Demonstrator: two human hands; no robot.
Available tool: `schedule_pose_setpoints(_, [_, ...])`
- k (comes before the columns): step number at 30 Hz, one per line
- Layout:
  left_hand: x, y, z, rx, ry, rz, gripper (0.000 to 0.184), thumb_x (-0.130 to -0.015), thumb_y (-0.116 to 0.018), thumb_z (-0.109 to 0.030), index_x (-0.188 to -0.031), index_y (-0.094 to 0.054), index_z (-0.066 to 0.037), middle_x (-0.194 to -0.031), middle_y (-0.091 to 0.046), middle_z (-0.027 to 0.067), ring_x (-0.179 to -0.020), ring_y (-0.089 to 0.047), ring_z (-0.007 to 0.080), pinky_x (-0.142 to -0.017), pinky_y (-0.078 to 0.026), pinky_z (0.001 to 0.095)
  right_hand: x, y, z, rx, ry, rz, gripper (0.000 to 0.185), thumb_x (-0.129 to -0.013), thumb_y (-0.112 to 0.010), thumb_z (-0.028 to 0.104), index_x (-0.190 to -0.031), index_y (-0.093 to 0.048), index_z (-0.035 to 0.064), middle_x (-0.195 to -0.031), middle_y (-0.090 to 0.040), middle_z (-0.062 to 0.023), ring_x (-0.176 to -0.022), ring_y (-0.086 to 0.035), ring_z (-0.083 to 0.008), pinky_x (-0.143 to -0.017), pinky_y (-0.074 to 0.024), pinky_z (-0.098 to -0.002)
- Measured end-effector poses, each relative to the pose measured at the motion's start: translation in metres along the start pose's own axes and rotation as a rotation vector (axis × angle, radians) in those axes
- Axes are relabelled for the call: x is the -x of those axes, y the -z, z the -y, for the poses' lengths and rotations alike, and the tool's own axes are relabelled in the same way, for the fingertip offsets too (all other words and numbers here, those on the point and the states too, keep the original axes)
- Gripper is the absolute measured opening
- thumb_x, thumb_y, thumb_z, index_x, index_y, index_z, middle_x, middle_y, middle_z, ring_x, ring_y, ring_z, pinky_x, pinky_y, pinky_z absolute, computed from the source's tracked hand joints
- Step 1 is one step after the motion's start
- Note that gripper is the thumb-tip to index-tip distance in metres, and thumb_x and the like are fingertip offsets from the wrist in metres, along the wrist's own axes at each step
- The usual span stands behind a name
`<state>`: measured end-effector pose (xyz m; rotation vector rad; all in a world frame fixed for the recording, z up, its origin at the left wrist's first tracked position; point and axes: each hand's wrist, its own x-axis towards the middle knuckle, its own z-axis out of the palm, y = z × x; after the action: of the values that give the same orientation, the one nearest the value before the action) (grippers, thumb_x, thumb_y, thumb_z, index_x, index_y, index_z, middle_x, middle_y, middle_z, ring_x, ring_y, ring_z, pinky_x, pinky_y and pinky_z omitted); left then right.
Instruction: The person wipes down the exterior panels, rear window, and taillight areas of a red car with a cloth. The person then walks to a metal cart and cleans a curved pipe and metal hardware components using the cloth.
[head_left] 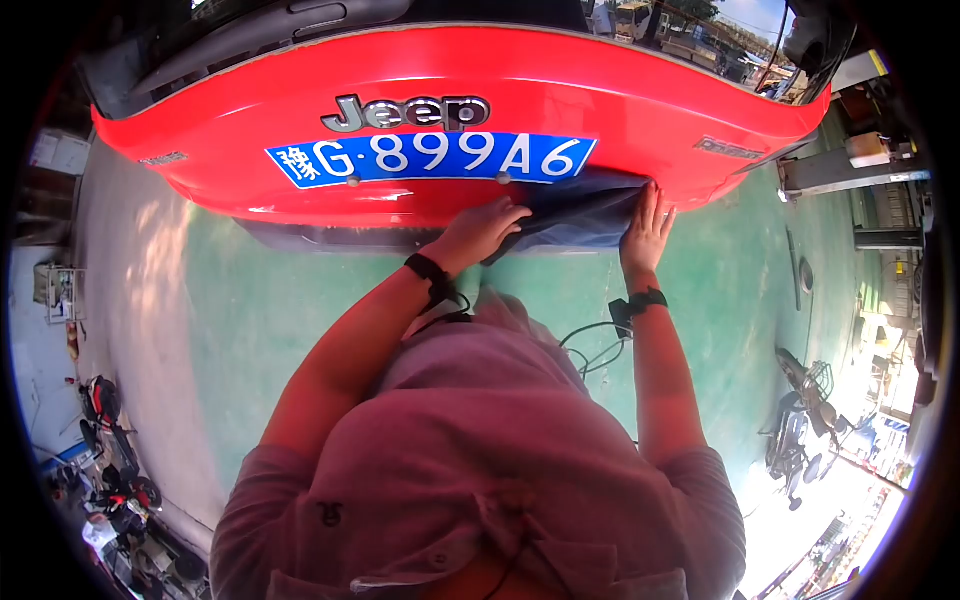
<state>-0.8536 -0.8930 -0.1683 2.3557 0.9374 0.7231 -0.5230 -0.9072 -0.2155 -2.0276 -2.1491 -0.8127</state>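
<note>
A dark blue, glossy-looking sheet (578,212) lies against the lower rear of a red car (620,110), just under the right part of the blue licence plate (432,160). I cannot tell whether it is cloth or film. My left hand (482,234) has its fingers curled at the sheet's left edge, closed on it. At the right edge, my right hand (647,236) reaches up with its fingers stretched out, lying along the sheet and touching the red paint. Both wrists wear dark bands.
A chrome badge (408,113) sits above the plate. Thin dark cables (598,345) hang by my right forearm. Green floor (300,300) spreads below the car. Motorbikes (115,440) stand at the left, another two-wheeler (800,425) at the right, near a metal lift arm (850,175).
</note>
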Motion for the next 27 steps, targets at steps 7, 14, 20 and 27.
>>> schedule_pose_setpoints(7, [0.025,-0.036,0.054,-0.046,0.075,0.009,0.028,-0.082,-0.056,-0.003,-0.109,-0.059,-0.009,-0.103,-0.058,0.0119,-0.094,-0.061,0.0339,-0.074,-0.051,0.0458,0.004,-0.024,0.095,-0.445,-0.224,0.020,0.061,-0.080,-0.050,0.008,-0.131,-0.033,-0.0213,-0.149,-0.009,-0.0400,-0.141,-0.012,-0.0527,-0.118,-0.0143,-0.0514])
schedule_pose_setpoints(14, [0.127,0.039,0.114,-0.267,0.402,-0.186,0.028,-0.081,-0.057,-0.008,-0.108,-0.055,-0.014,-0.109,-0.057,0.0135,-0.090,-0.062,0.0380,-0.073,-0.051,0.0490,0.005,0.010,0.175,-0.543,0.312,0.059,0.058,-0.075,-0.051,0.005,-0.130,-0.045,-0.0135,-0.149,-0.027,-0.0314,-0.142,-0.024,-0.0436,-0.117,-0.0203,-0.0476])
schedule_pose_setpoints(20, [0.206,0.116,0.159,-0.440,0.765,-0.479,0.022,-0.085,-0.053,-0.008,-0.107,-0.054,-0.013,-0.112,-0.055,0.0145,-0.091,-0.061,0.0392,-0.073,-0.051,0.0482,-0.039,0.035,0.276,-0.750,0.663,0.041,0.059,-0.076,-0.052,0.000,-0.135,-0.046,-0.0015,-0.146,-0.040,-0.0186,-0.140,-0.034,-0.0292,-0.113,-0.0320,-0.0402])
schedule_pose_setpoints(27, [0.230,0.268,0.160,-0.533,0.605,-1.042,0.024,-0.086,-0.057,0.000,-0.108,-0.056,-0.007,-0.116,-0.049,0.0147,-0.100,-0.055,0.0337,-0.082,-0.048,0.0394,-0.096,0.099,0.410,-0.854,0.808,-0.092,0.069,-0.074,-0.056,-0.004,-0.141,-0.040,0.0018,-0.147,-0.039,-0.0173,-0.139,-0.034,-0.0296,-0.112,-0.0339,-0.0401])
